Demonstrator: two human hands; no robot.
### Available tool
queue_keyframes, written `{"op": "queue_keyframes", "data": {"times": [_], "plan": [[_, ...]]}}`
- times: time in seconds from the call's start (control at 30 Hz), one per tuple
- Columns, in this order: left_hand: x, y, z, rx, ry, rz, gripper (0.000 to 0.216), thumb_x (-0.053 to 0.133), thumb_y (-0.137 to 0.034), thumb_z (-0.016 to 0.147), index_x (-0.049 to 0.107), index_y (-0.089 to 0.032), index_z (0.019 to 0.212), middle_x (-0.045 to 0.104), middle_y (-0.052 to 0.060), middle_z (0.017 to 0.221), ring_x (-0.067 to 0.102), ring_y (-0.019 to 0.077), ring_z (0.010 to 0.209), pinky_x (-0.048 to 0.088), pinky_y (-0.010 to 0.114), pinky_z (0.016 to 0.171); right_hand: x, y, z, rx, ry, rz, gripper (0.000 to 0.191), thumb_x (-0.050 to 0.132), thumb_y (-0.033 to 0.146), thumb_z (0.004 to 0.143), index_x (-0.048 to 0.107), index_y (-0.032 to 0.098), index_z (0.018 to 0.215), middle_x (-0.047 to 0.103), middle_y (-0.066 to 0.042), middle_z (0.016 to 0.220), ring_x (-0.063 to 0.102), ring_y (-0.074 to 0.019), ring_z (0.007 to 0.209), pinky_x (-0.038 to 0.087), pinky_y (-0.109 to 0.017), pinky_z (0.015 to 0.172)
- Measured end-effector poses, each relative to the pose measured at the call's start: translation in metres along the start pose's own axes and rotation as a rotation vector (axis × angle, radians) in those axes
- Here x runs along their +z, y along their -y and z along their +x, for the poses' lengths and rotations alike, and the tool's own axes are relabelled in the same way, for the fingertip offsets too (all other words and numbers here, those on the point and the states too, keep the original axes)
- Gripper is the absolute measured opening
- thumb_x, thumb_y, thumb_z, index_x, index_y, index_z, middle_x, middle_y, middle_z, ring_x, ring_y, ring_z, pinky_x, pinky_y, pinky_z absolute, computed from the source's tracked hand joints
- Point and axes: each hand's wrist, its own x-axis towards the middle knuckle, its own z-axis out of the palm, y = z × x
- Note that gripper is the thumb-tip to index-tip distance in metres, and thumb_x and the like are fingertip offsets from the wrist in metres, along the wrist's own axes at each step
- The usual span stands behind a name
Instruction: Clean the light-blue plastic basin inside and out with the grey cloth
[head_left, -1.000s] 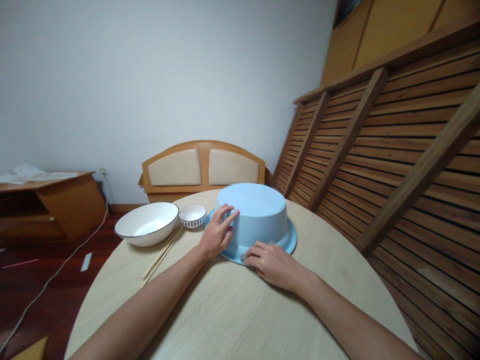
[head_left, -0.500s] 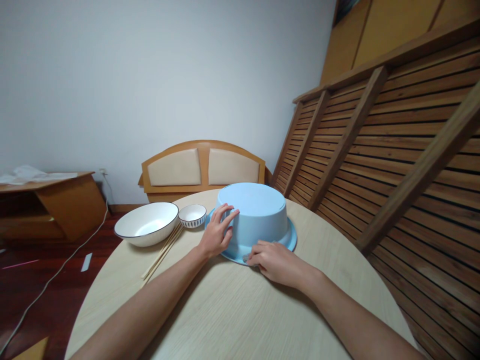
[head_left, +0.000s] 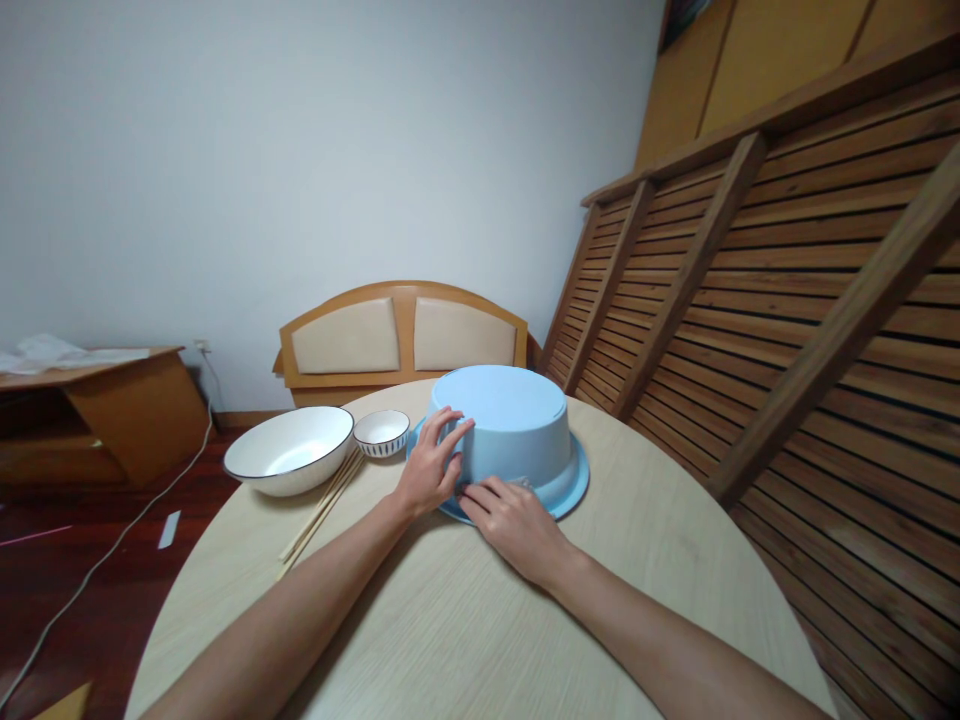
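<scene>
A light blue plastic basin (head_left: 517, 450) sits upside down on the round wooden table, its wide rim against the tabletop. My left hand (head_left: 431, 468) rests on the basin's near left side with fingers spread. Low on the near side, my right hand (head_left: 514, 522) presses at the rim, fingers curled over a small greyish wad, perhaps a cloth, mostly hidden beneath them. Left of the basin stand a small white bowl with dark stripes (head_left: 382, 434) and a large white bowl with a dark rim (head_left: 289, 452). Several wooden chopsticks (head_left: 322, 512) lie beside them.
The round table (head_left: 465, 640) has a pale wood top. Slatted wooden boards (head_left: 795, 330) lean along the right. Behind the table is a padded headboard (head_left: 405, 335). A low cabinet (head_left: 150, 420) and a white cable (head_left: 112, 565) are at the left.
My right hand has slid left along the basin's near rim, closer to my left hand. My left hand keeps its place on the basin's side. The view has shifted slightly.
</scene>
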Motion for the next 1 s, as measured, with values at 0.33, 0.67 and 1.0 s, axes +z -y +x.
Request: {"op": "queue_keyframes", "data": {"times": [0.33,0.67,1.0], "plan": [[0.000,0.001,0.001,0.000,-0.009,-0.013,0.059,0.039,-0.015,0.097,0.042,-0.029,0.154,0.045,0.011,0.148,0.038,0.0292,0.145,0.037,0.055,0.119,-0.021,-0.038,-0.015,-0.059,0.125,0.049,0.023,0.057,0.013,0.100,0.071,0.024,0.114,0.073,-0.005,0.112,0.061,-0.0206,0.099,0.052,-0.026,0.064],[0.000,0.001,0.000,0.007,-0.018,-0.022,0.060,0.040,-0.012,0.095,0.042,-0.030,0.153,0.044,0.010,0.148,0.037,0.0290,0.146,0.036,0.055,0.120,-0.018,-0.091,-0.043,0.045,-0.317,0.142,0.035,0.058,0.006,0.093,0.070,0.020,0.123,0.072,-0.008,0.116,0.064,-0.0215,0.104,0.056,-0.033,0.086],[0.000,0.001,0.000,0.016,-0.026,-0.027,0.060,0.039,-0.013,0.096,0.041,-0.030,0.154,0.044,0.010,0.149,0.036,0.0289,0.146,0.036,0.055,0.120,-0.003,-0.045,-0.022,-0.181,-0.115,-0.018,0.020,0.060,0.018,0.101,0.070,0.021,0.119,0.074,-0.006,0.116,0.062,-0.0219,0.101,0.053,-0.036,0.081]]}}
